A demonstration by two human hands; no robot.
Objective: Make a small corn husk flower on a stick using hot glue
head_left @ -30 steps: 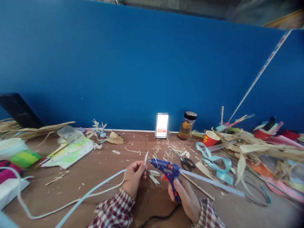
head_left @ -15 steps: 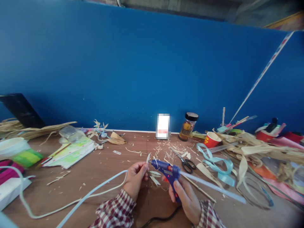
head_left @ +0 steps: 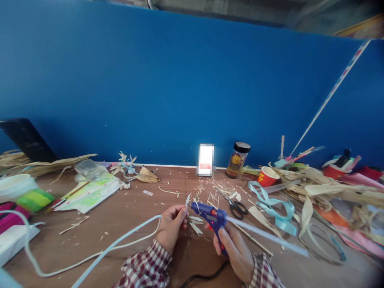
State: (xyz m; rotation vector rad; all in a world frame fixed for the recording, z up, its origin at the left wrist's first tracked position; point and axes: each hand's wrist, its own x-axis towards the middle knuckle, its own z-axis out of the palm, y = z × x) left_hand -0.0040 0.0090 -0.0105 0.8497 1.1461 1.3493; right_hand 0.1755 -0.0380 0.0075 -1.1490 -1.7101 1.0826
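My right hand (head_left: 235, 250) is wrapped round the handle of a blue hot glue gun (head_left: 210, 214), its nozzle pointing left. A long translucent glue stick (head_left: 267, 236) sticks out of the gun's back end. Just left of the nozzle, my left hand (head_left: 171, 224) pinches a small pale leaf-shaped piece of dried husk (head_left: 188, 199) between thumb and fingers. The nozzle is very close to that piece; I cannot tell if they touch. Several similar pale pieces (head_left: 196, 225) lie on the table below, between my hands.
Black-handled scissors (head_left: 238, 209), light blue ribbon (head_left: 280, 212), a red paper cup (head_left: 268, 177) and a dark-lidded jar (head_left: 238, 160) stand or lie to the right, beside heaped dried husks (head_left: 333, 190). A white cable (head_left: 90, 258) crosses the left side. Scraps litter the brown table (head_left: 126, 216).
Almost nothing differs. The glue gun and the stick's end have shifted very slightly left, while both hands keep their grip.
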